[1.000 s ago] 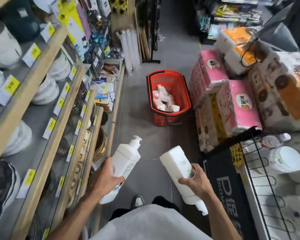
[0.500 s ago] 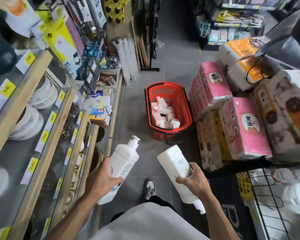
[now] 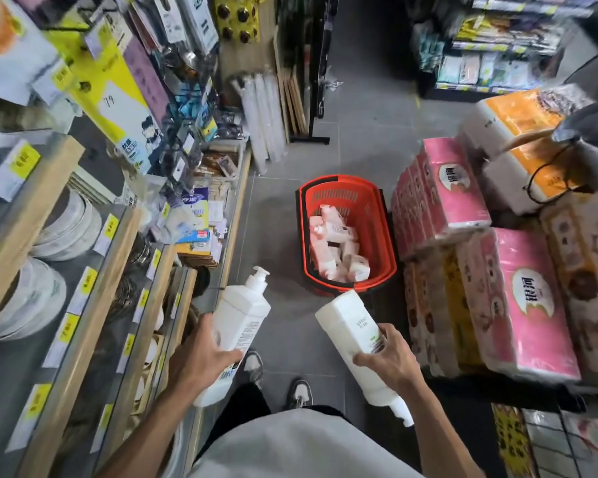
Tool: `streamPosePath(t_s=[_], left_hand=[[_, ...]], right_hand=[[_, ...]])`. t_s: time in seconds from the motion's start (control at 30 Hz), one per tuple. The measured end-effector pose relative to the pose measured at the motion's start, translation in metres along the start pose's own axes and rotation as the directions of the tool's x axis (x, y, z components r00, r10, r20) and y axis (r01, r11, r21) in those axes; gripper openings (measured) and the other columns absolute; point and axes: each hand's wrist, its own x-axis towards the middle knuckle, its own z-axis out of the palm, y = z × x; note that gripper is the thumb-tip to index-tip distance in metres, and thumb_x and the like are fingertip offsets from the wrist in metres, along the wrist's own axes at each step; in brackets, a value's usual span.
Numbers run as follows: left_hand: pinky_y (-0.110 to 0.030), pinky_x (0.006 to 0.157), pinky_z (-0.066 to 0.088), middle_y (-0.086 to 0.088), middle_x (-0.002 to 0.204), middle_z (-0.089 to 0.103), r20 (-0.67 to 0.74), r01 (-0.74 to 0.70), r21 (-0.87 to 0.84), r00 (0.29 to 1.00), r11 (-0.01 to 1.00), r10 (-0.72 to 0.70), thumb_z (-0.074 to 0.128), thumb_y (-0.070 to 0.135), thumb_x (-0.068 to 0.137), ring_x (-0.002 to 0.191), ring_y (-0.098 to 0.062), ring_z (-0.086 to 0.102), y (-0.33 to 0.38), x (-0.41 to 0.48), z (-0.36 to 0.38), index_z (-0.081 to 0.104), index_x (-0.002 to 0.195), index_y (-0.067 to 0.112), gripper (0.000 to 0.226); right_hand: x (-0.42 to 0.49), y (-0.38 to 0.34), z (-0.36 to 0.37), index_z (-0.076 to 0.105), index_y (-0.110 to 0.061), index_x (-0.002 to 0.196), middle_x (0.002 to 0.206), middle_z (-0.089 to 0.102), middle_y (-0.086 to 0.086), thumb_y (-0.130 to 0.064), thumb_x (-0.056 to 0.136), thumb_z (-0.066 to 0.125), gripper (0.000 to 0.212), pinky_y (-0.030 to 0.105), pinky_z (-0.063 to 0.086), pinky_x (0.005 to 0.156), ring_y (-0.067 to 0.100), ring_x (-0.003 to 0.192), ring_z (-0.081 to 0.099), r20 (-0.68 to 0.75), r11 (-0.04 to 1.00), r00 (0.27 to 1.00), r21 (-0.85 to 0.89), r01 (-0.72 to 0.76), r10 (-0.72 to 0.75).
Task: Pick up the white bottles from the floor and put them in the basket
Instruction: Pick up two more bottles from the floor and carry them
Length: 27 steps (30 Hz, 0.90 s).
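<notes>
Left hand (image 3: 201,360): fingers curled round pump bottle (image 3: 237,326), lower centre, pump up. Right hand (image 3: 390,360): fingers gripped inverted bottle (image 3: 351,331), pump down. Red basket (image 3: 382,229), mid-frame on floor (image 3: 280,201), held white bottles (image 3: 335,243).

Stacked pink tissue packs (image 3: 453,188) at right; plates (image 3: 66,224) on left shelves (image 3: 32,198)

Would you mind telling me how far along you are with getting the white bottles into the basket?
Done: several white bottles already lie in the red basket on the floor ahead. In hand: the left hand grips a pump bottle, nozzle up, and the right hand grips a second bottle, nozzle down. Left: both held bottles have to go into the basket; no other loose bottle shows on the visible floor.
</notes>
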Motion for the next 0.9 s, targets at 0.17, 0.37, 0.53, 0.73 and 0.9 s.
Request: streamPosePath(t_s=[0.17, 0.37, 0.53, 0.73, 0.9], left_hand=[[-0.029, 0.066, 0.047, 0.005, 0.106, 0.063, -0.018, -0.012, 0.054, 1.000, 0.998, 0.013, 0.086, 0.038, 0.065, 0.082, -0.019, 0.063, 0.015, 0.046, -0.027, 0.040, 0.119, 0.028, 0.071], [-0.039, 0.072, 0.055, 0.012, 0.096, 0.062, 0.008, -0.013, 0.029, 1.000, 0.999, 0.012, 0.075, 0.057, 0.049, 0.079, -0.021, 0.064, 0.025, 0.115, -0.068, 0.037, 0.105, 0.038, 0.070], [-0.033, 0.069, 0.050, 0.012, 0.099, 0.062, 0.014, -0.038, 0.059, 0.999, 0.998, 0.037, 0.079, 0.051, 0.057, 0.081, -0.021, 0.063, 0.037, 0.164, -0.098, 0.038, 0.111, 0.039, 0.069], [-0.037, 0.077, 0.052, 0.009, 0.103, 0.061, 0.067, -0.044, 0.029, 0.997, 0.999, 0.042, 0.080, 0.048, 0.053, 0.087, -0.024, 0.062, 0.058, 0.227, -0.118, 0.039, 0.115, 0.037, 0.075], [-0.038, 0.072, 0.052, 0.007, 0.100, 0.060, 0.061, -0.111, 0.107, 0.993, 0.988, 0.105, 0.081, 0.049, 0.059, 0.085, -0.026, 0.061, 0.096, 0.275, -0.122, 0.037, 0.106, 0.034, 0.066]], right_hand=[[0.037, -0.040, 0.002, 0.049, -0.031, 0.118, 0.100, 0.059, -0.014, -0.047, 0.053, 0.085, 0.076, 0.035, 0.050, 0.074, 0.008, 0.087, 0.059, -0.010, 1.000, 1.000, 0.009, -0.020, 0.020], [0.074, -0.092, 0.009, 0.049, -0.030, 0.113, 0.099, 0.062, -0.010, -0.048, 0.047, 0.083, 0.076, 0.041, 0.055, 0.077, 0.012, 0.087, 0.062, -0.048, 0.996, 0.998, 0.082, -0.040, 0.044], [0.101, -0.131, 0.016, 0.050, -0.028, 0.113, 0.100, 0.062, -0.009, -0.047, 0.047, 0.083, 0.076, 0.039, 0.054, 0.075, 0.011, 0.087, 0.062, -0.099, 0.989, 0.993, 0.136, -0.058, 0.071], [0.132, -0.158, 0.020, 0.050, -0.025, 0.114, 0.098, 0.060, -0.011, -0.029, 0.062, 0.091, 0.067, 0.029, 0.045, 0.066, 0.003, 0.084, 0.058, -0.116, 0.980, 0.984, 0.162, -0.114, 0.134], [0.172, -0.170, 0.010, 0.052, -0.020, 0.124, 0.102, 0.060, -0.007, -0.034, 0.060, 0.090, 0.075, 0.031, 0.045, 0.067, 0.009, 0.086, 0.058, -0.073, 0.976, 0.982, 0.149, -0.160, 0.172]])
